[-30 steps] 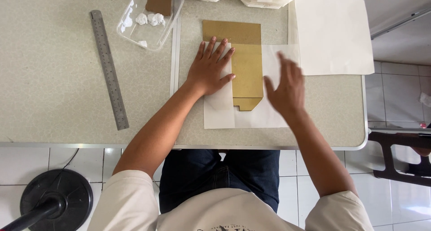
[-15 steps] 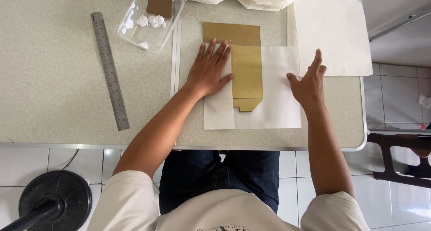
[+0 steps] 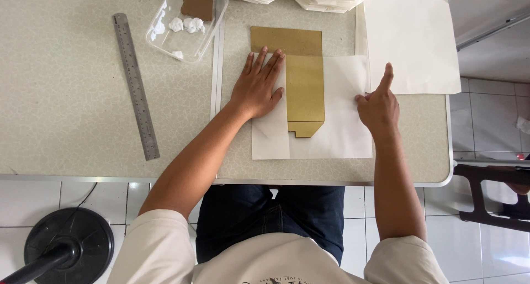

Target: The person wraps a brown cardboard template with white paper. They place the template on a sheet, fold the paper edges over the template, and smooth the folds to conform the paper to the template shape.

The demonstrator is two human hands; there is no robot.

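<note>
Two hands, left hand [image 3: 258,85] and right hand [image 3: 379,104], press white paper [image 3: 342,118] around gold card [image 3: 303,91].

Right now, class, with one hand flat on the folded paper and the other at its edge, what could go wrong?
1. The right hand only touches the white paper sheet at its right edge; that flap could drift off square with the gold card.
2. The left hand presses just one folded flap, so the card beneath might slide.
3. A sleeve could nudge the steel ruler lying close by.
</note>
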